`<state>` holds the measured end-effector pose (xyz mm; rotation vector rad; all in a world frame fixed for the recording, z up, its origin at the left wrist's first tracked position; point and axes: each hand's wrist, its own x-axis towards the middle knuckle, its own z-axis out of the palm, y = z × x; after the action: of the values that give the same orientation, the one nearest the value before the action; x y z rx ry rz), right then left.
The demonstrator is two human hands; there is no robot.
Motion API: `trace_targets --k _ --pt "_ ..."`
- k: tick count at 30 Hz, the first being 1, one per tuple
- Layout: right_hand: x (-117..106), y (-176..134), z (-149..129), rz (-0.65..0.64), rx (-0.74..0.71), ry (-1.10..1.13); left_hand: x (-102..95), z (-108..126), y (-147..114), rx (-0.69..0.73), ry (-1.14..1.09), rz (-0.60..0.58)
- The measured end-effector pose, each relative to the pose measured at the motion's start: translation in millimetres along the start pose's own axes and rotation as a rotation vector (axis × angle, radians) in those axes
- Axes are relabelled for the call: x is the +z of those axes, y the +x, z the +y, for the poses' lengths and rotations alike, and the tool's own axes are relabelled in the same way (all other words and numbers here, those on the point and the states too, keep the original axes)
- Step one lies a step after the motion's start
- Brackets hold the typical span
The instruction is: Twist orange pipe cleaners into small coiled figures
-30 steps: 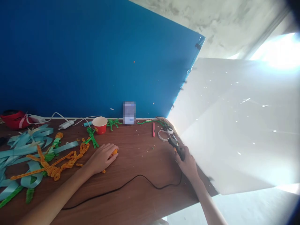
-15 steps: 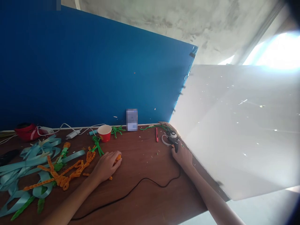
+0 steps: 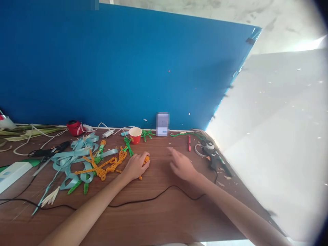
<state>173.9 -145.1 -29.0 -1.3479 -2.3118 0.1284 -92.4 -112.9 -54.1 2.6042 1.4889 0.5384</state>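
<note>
My left hand rests on the brown table with its fingers curled over an orange pipe-cleaner piece. Most of that piece is hidden under the palm, with a small orange end showing below the fingers. My right hand hangs over the table to the right of it, slightly blurred, fingers stretched forward and nothing in them. Farther right lies a black glue gun, apart from my right hand. To the left of my left hand are twisted orange pipe cleaners and a green pipe-cleaner bundle.
A red paper cup and a propped phone stand by the blue partition. Pale blue ribbon is heaped at left. A red cutter lies near the glue gun. A black cord crosses the table.
My right hand has let go of the glue gun and moved left towards the middle of the table. The view has turned left. My left hand stays on the orange piece.
</note>
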Motion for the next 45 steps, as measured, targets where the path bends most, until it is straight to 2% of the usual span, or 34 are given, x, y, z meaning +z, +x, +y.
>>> trace_targets --k 3,7,13,18,27,34,45 --pt "34.2 18.8 -8.5 -0.119 -0.155 -0.013 0.0 -0.5 -1.0 0.021 0.000 0.004" --pt "54.4 19.8 -0.1 -0.086 -0.168 0.084 1.6 -2.0 -1.4 0.032 0.001 0.005" --pt "50.2 17.4 4.6 -0.060 -0.151 0.145 1.6 -2.0 -0.1 0.034 -0.013 -0.014" --pt "51.1 17.1 2.5 -0.057 -0.151 0.120 0.6 -1.0 -0.2 0.037 -0.021 -0.017" --pt "55.9 16.9 6.3 0.021 -0.080 0.049 -1.1 -0.7 -0.1 0.043 -0.036 -0.022" --pt "57.0 18.2 5.7 -0.031 -0.061 0.021 -1.6 -0.5 -0.6 0.041 -0.044 -0.024" --pt "55.0 18.2 3.9 -0.025 -0.017 0.019 -1.6 -1.0 -0.5 0.043 -0.042 -0.026"
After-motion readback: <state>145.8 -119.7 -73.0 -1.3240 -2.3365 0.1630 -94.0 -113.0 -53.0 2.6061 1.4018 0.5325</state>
